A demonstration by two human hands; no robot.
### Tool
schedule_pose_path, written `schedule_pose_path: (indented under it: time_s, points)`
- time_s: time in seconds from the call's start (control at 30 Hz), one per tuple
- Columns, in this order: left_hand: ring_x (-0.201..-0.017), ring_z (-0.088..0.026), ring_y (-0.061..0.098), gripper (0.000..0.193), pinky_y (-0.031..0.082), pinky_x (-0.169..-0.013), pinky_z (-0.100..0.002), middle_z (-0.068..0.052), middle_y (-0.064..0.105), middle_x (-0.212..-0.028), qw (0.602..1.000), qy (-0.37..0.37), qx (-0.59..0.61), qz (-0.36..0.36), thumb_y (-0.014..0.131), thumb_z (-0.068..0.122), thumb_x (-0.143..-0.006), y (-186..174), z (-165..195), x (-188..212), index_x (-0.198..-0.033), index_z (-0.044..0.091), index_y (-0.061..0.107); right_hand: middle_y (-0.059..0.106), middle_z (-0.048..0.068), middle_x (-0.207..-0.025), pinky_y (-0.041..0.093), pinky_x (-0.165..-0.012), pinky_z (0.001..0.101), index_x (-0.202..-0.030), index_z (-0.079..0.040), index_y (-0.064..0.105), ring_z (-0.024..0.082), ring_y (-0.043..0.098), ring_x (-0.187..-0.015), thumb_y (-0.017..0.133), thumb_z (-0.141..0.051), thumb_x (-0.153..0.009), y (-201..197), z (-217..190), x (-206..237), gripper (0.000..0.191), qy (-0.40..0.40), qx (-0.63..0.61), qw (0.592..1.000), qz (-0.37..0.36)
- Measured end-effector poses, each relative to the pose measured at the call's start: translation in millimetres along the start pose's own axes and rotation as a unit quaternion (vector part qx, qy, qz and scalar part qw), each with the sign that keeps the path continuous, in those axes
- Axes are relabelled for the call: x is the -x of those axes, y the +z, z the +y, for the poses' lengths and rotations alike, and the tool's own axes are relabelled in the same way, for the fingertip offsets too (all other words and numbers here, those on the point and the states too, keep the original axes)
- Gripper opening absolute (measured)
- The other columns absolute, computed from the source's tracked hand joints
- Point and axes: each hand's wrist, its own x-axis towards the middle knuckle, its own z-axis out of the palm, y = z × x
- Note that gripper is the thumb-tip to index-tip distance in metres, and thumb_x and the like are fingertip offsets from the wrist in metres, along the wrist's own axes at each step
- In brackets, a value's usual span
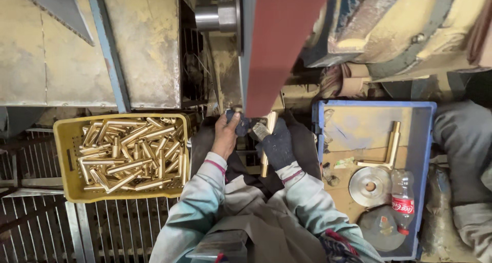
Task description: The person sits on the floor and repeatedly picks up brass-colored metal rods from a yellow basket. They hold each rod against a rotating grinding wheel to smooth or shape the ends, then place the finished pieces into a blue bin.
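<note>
Head view looks straight down on two hands pressed close to a rust-red sanding belt (279, 42) that runs vertically through the middle of the machine. The left hand (225, 135), bare with a dark wrap on the fingertips, curls its fingers around the upper end of an angled brass tube fitting (266, 140). The right hand (277, 142), in a dark knitted glove, closes around the same fitting lower down, whose long leg points down between the wrists; the top of the fitting sits just at the belt's lower edge.

Left of the hands stands a yellow plastic crate (64, 155) heaped with loose brass tubes (133, 153). To the right lies a blue plastic tray (428, 140): one more L-shaped brass fitting (390, 150) rests near its far right corner, a round metal disc (370, 186) sits mid-tray, and a clear plastic bottle with a red label (402, 199) lies beside the right rim.
</note>
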Motion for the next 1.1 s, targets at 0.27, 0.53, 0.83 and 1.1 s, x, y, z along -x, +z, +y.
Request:
schedule_pose_path:
  time_s: [0.27, 0.53, 0.83, 1.1]
  points:
    - [-0.088, -0.013, 0.062, 0.018, 0.054, -0.079, -0.031, -0.003, 0.066, -0.102, 0.997, 0.041, 0.020, -0.067, 0.067, 0.014, -0.103, 34, -22, 16, -0.116, 0.002, 0.064, 0.064, 0.005, -0.083, 0.052, -0.053, 0.0303, -0.109, -0.001, 0.059, 0.013, 0.061, -0.062, 0.075, -0.014, -0.089, -51, 13, 15, 0.029, -0.127, 0.032, 0.991, 0.016]
    - [-0.111, -0.011, 0.060, 0.054, 0.050, -0.098, -0.028, -0.005, 0.063, -0.126, 0.953, 0.147, -0.192, -0.182, 0.075, 0.015, -0.094, 27, -10, 113, -0.141, 0.001, 0.052, 0.066, 0.011, -0.118, 0.056, -0.094, 0.0343, -0.136, 0.003, 0.054, 0.019, 0.066, -0.106, 0.068, -0.002, -0.096, -133, 30, 73, 0.042, -0.264, -0.223, 0.914, -0.213]
    - [-0.129, -0.021, 0.061, 0.057, 0.051, -0.112, -0.035, -0.016, 0.062, -0.142, 0.913, 0.248, -0.184, -0.267, 0.074, 0.006, -0.099, 17, 20, 196, -0.147, -0.001, 0.044, 0.069, 0.013, -0.129, 0.057, -0.101, 0.0332, -0.142, 0.000, 0.055, 0.020, 0.069, -0.116, 0.071, -0.001, -0.093, -127, -11, 131, 0.052, -0.308, -0.050, 0.942, -0.124]
    - [-0.135, -0.024, 0.059, 0.057, 0.049, -0.116, -0.038, -0.018, 0.060, -0.145, 0.906, 0.288, -0.181, -0.252, 0.073, 0.005, -0.099, 12, 35, 238, -0.147, -0.001, 0.043, 0.067, 0.016, -0.133, 0.052, -0.107, 0.0370, -0.138, 0.002, 0.056, 0.024, 0.066, -0.125, 0.073, -0.002, -0.089, -115, -33, 159, 0.052, -0.508, 0.182, 0.838, -0.074]
